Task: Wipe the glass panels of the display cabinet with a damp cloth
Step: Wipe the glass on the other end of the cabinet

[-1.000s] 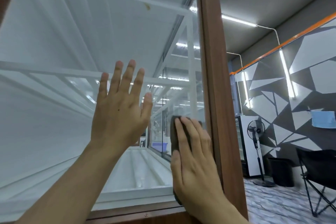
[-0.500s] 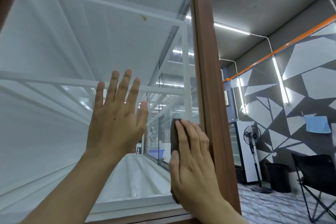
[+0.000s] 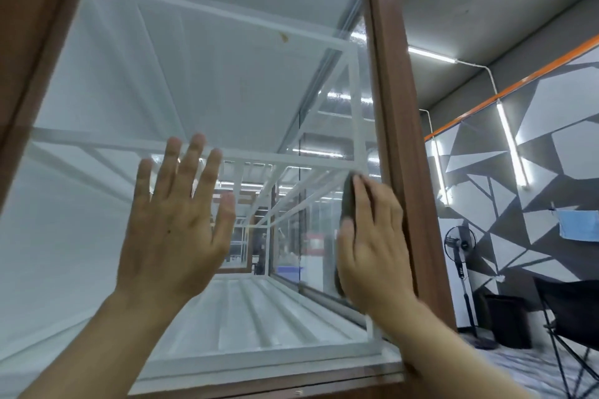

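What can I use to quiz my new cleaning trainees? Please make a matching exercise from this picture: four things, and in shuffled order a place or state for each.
Things
1. left hand
2. dark grey cloth
3. black pedestal fan
4. light blue towel

Places or states
A. hangs on the grey-and-white patterned wall
B. fingers spread, holding nothing, at the glass panel
C. pressed to the glass under the right hand, beside the brown wooden frame
D. stands on the floor

Pairs: 1-B, 2-C, 3-D, 4-A
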